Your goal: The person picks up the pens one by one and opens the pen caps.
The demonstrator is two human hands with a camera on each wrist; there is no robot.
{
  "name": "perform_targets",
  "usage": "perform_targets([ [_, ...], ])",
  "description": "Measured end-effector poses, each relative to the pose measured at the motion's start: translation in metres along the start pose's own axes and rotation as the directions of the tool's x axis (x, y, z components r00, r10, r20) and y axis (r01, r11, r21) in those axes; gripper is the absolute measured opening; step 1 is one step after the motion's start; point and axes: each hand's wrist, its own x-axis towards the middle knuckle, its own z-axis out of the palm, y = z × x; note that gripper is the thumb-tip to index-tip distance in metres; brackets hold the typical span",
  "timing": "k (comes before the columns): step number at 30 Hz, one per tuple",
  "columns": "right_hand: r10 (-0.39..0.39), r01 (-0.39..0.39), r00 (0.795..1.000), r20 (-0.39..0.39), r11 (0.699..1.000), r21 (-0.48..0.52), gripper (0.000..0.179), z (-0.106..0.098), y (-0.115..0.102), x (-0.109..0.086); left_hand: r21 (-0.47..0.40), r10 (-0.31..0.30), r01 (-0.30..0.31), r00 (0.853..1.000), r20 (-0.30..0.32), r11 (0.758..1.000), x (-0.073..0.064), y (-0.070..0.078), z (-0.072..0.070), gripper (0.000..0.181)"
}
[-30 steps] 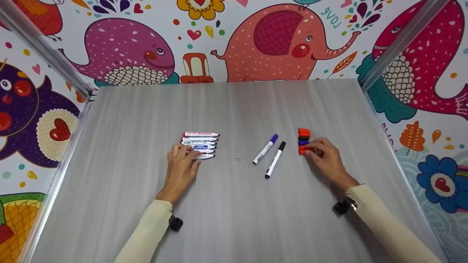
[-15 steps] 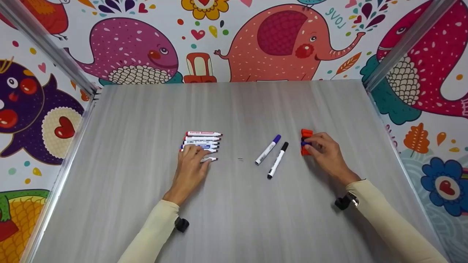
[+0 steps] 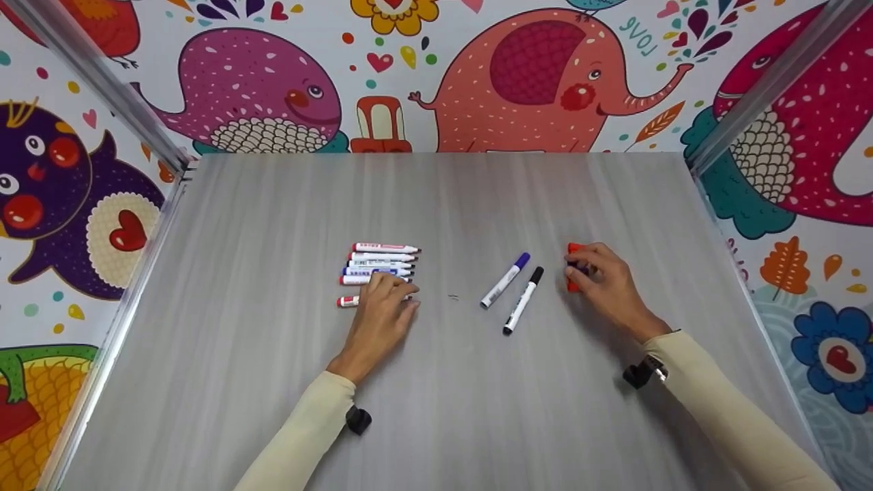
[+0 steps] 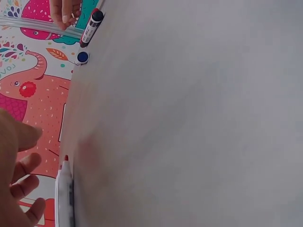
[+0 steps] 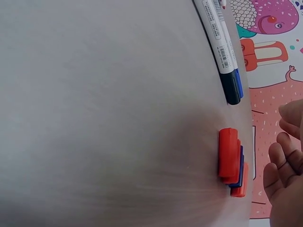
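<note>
Uncapped white markers [image 3: 387, 248] lie in a row at left, tips pointing right. Closest to me, one red-ended marker [image 3: 348, 301] is set apart from that row. My left hand [image 3: 375, 327] hovers over its tip side, hiding much of it; in the left wrist view the fingers are loosely bent with nothing between them, above a marker [image 4: 65, 198]. At right, my right hand [image 3: 614, 293] is over a short column of marker caps, red [image 5: 229, 153] and blue [image 5: 241, 165], partly hiding them. Its fingers are relaxed and hold nothing in the right wrist view.
Between the hands lie two capped markers, one blue-capped [image 3: 505, 281] and one black-capped [image 3: 523, 300], both slanted. Small dark marks [image 3: 453, 296] show on the grey table [image 3: 436, 409]. Printed wall panels [image 3: 532, 82] and metal posts [image 3: 764, 88] border the table.
My left hand has shifted right along the nearest marker, which now lies apart from the row. My right hand has moved slightly away from me over the caps. The head view has shifted a little.
</note>
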Motion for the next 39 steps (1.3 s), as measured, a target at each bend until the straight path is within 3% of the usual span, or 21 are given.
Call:
perform_targets([
  [17,-0.088,0.087,0.995,0.044,0.996,0.021,0.020,0.023,-0.008,0.013,-0.116,-0.005,0.012,0.998,0.065,0.993,0.012,0.019,0.022,0.020],
  [34,0.068,-0.063,0.986,0.155,0.997,-0.035,0.025,0.046,-0.017,0.018,-0.179,-0.015,0.037,0.992,0.126,0.983,0.018,0.040,0.050,0.021],
  [39,0.059,-0.050,0.984,0.166,0.997,-0.061,0.025,0.052,-0.018,0.025,-0.176,-0.021,0.044,0.992,0.127,0.983,0.022,0.041,0.057,0.022],
])
